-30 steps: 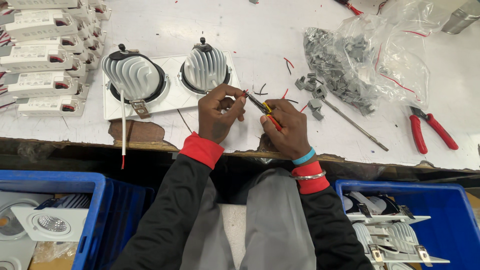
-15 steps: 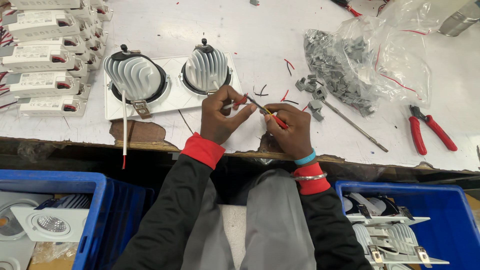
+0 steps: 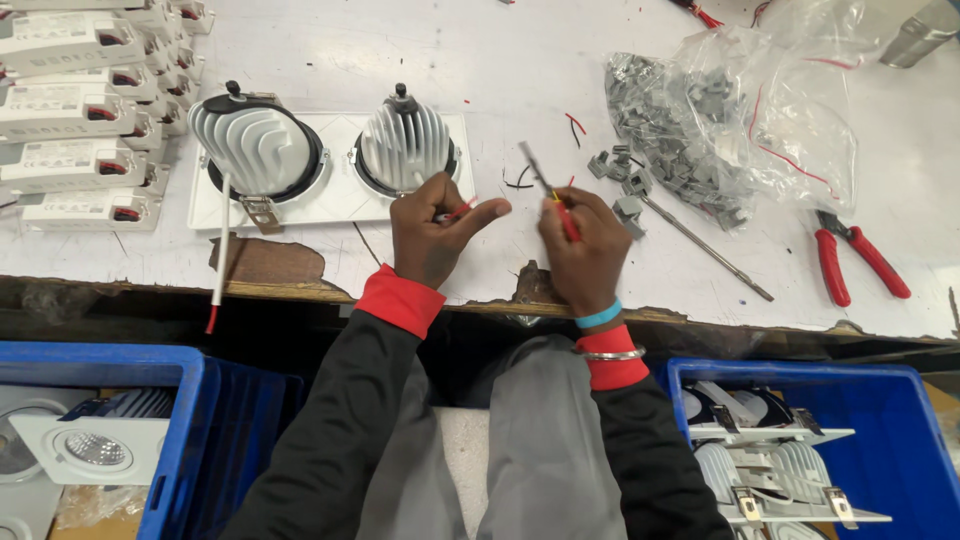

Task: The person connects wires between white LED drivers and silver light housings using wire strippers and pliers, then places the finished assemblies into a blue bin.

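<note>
On the scuffed white worktable [image 3: 520, 60] in front of me lies the white twin-lamp downlight fixture with ribbed metal heat sinks [image 3: 330, 160], its thin red wire [image 3: 458, 210] running out to my left hand [image 3: 432, 232]. My left hand pinches that wire's end between thumb and forefinger just below the fixture. My right hand [image 3: 582, 248], close beside it, is closed around a small red-and-yellow-handled tool [image 3: 553, 195] whose slim metal tip points up and away.

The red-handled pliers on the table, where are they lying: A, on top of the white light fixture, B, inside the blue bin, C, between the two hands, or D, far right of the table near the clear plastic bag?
D: the red-handled pliers lie on the white table at the far right, just below the clear plastic bag, apart from both hands.
</note>
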